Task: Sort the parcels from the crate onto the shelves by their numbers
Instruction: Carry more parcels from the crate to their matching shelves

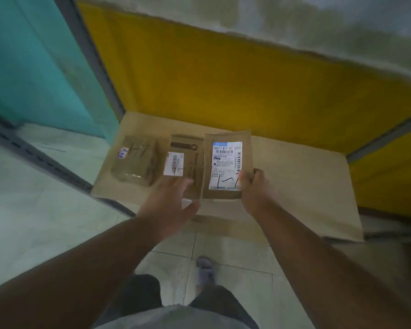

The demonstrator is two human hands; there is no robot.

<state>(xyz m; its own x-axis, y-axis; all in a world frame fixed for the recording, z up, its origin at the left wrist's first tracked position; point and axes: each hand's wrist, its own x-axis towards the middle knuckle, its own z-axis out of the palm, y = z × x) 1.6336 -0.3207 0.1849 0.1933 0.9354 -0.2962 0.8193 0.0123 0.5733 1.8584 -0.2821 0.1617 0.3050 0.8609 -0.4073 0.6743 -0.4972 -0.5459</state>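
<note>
Right hand (253, 186) reaches forward, thumb and fingers pinching the labelled brown envelope (226, 162) at its lower right corner; left hand (170, 203) stretches out, fingers loosely spread, gripping nothing.

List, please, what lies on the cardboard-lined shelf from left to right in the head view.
Bulky brown taped parcel with handwritten marks → flat brown envelope with a small white label, the left hand at its near edge → flat brown envelope with a large white shipping label, gripped by the right hand.
</note>
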